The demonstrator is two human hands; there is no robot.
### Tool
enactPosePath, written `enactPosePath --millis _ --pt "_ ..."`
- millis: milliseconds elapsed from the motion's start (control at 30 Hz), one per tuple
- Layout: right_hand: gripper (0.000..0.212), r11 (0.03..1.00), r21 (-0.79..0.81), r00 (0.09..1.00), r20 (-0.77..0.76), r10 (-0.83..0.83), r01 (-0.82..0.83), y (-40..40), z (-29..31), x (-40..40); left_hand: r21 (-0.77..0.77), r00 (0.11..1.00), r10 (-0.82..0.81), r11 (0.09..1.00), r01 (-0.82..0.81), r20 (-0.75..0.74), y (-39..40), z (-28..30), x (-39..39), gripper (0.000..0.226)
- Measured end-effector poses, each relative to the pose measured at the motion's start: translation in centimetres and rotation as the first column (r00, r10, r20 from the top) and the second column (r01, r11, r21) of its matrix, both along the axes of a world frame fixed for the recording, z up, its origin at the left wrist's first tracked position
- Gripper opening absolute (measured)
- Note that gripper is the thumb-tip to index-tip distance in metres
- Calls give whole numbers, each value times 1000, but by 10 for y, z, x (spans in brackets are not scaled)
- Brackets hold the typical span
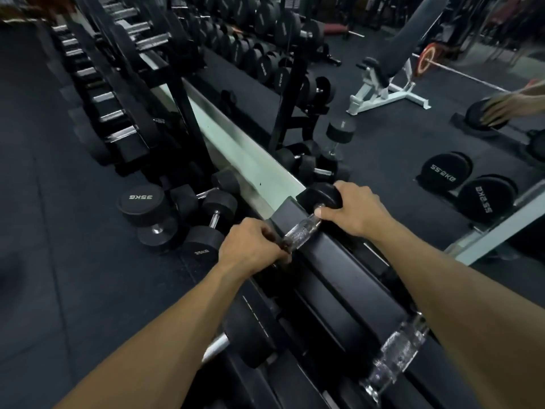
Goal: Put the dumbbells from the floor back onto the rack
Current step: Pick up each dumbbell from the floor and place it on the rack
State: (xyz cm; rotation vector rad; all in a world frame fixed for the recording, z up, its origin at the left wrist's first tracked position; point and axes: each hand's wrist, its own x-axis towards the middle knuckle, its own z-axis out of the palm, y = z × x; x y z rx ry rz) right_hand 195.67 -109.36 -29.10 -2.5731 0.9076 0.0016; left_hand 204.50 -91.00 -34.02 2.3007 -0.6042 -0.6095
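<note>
Black rack (333, 267) runs from 6 toward 12 o'clock over dark rubber floor (59, 231); mirror (398, 137) behind. Dumbbell (303, 228) lies on the top rail. Left hand (250, 246) clenched round its near end; right hand (354, 208) fingers (320, 213) grasp its far head. Loose dumbbells (177, 214) at 10 o'clock.

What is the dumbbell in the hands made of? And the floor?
The dumbbell handle looks like shiny metal: it gleams and has a fine crisscross grip pattern. Its round end under the right hand looks like matte black rubber or a similar coating, dull with soft edges. The floor looks like dark rubber matting, flat, unshiny, with faint seams, though I can't be sure.
</note>
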Motion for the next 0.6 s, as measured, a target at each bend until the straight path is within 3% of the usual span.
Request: enactPosePath --millis 100,200,267,600 --pt "39 998 57 1000 4 -13 13 1 1 -6 -211 998 58 976 -57 -5 16 -2 -18 33" --pt "44 994 112 999 31 9 -12 4 3 -15 -276 1000 6 961 0 23 41 -14 -37 91" --pt "42 995 93 999 49 23 -27 5 2 -16 -252 999 -37 967 37 5 52 -24 -43 115" --pt "27 1000 6 1000 -8 -13 13 14 5 -17 -256 994 -106 961 105 10 55 -36 -25 117"
